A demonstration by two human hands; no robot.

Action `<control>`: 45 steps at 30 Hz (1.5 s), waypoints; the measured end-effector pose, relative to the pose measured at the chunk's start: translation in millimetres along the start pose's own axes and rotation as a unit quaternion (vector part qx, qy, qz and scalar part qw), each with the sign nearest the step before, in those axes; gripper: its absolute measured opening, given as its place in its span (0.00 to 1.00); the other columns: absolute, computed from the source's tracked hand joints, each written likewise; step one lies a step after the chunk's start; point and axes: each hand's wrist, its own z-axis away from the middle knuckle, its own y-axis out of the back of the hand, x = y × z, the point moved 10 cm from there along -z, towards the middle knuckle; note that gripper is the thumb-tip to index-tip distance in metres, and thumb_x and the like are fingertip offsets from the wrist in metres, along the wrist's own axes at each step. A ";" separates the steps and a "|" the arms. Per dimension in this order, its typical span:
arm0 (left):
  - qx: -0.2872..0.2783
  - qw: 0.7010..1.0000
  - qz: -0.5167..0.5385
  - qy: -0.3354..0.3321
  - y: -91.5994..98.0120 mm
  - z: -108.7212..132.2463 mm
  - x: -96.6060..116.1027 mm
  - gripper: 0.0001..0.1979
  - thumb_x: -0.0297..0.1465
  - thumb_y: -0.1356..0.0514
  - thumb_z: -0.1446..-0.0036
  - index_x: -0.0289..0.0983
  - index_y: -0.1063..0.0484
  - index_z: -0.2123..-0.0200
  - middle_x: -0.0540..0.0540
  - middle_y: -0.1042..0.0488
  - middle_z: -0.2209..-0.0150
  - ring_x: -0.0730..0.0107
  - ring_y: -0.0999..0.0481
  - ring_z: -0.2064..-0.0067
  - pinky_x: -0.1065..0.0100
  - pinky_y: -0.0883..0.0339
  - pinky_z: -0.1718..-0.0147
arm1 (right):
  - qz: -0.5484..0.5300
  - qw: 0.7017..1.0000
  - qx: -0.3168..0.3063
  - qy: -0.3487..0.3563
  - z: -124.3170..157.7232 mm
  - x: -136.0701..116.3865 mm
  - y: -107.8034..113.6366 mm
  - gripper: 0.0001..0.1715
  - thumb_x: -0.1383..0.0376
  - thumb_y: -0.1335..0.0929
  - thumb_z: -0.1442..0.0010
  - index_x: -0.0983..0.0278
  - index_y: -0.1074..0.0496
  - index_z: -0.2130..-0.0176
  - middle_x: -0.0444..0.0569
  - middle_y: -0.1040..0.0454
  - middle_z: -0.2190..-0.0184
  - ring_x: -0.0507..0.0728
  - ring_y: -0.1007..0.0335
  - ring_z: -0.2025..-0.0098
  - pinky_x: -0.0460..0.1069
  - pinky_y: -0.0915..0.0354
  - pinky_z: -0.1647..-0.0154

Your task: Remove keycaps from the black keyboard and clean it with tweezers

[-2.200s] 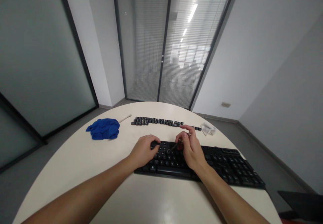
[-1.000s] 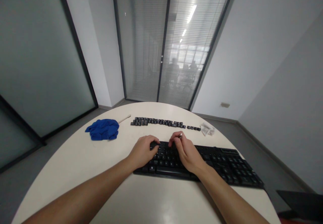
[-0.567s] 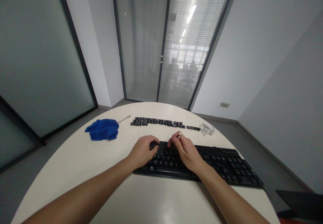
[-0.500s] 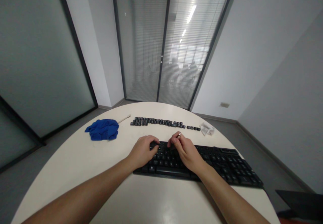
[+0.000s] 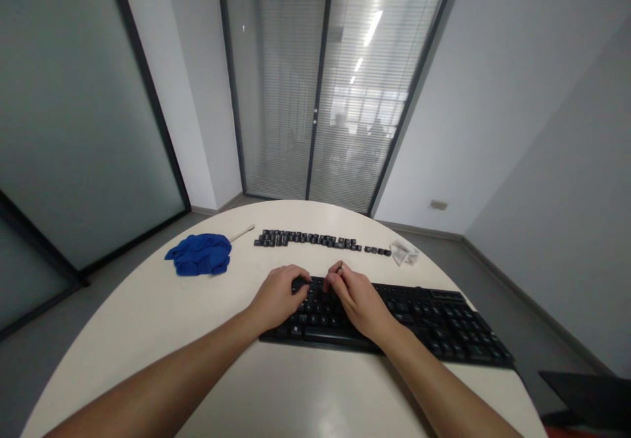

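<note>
- The black keyboard point(image 5: 434, 323) lies across the near middle of the pale round bench point(image 5: 276, 392), and both hands are on its left half.
- The left hand point(image 5: 279, 296) rests on the keyboard's left end. Its fingers point(image 5: 302, 273) are bent down over the far edge and its thumb lies on the keys, holding the board.
- The right hand point(image 5: 357, 300) sits just beside it, over the upper key rows. Its fingers point(image 5: 335, 279) are pinched together on what looks like a small tool point(image 5: 340, 266), too small to make out clearly.
- A row of loose keycaps point(image 5: 315, 239) lies beyond the keyboard, apart from it.
- A blue cloth point(image 5: 198, 254) is heaped to the far left, with a thin stick point(image 5: 242, 232) just beside it.
- Small clear packets point(image 5: 404, 252) lie at the row's right end.
</note>
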 end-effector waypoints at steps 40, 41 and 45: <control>-0.092 0.990 -0.041 -0.097 -8.8 5.7 33.4 0.14 0.35 0.40 0.40 0.46 0.25 0.51 0.47 0.25 0.47 0.60 0.28 0.46 0.57 0.37 0.44 | 0.110 0.993 0.031 -0.030 -0.1 7.3 13.3 0.13 0.61 0.41 0.32 0.62 0.34 0.66 0.44 0.31 0.77 0.55 0.33 0.74 0.49 0.44 0.70; -0.092 0.990 -0.047 -0.094 -9.3 5.6 32.1 0.14 0.35 0.39 0.40 0.46 0.24 0.51 0.47 0.25 0.47 0.59 0.28 0.45 0.56 0.38 0.44 | 0.108 0.993 0.027 -0.039 -0.1 9.0 12.8 0.14 0.61 0.42 0.32 0.62 0.34 0.66 0.44 0.31 0.78 0.55 0.33 0.74 0.49 0.45 0.71; -0.097 0.989 -0.063 -0.089 -11.8 5.1 26.7 0.15 0.38 0.38 0.41 0.47 0.24 0.51 0.46 0.27 0.45 0.57 0.29 0.44 0.54 0.40 0.43 | 0.066 0.997 0.014 -0.043 0.5 11.0 9.1 0.15 0.61 0.44 0.31 0.62 0.34 0.65 0.47 0.29 0.74 0.56 0.31 0.71 0.48 0.43 0.69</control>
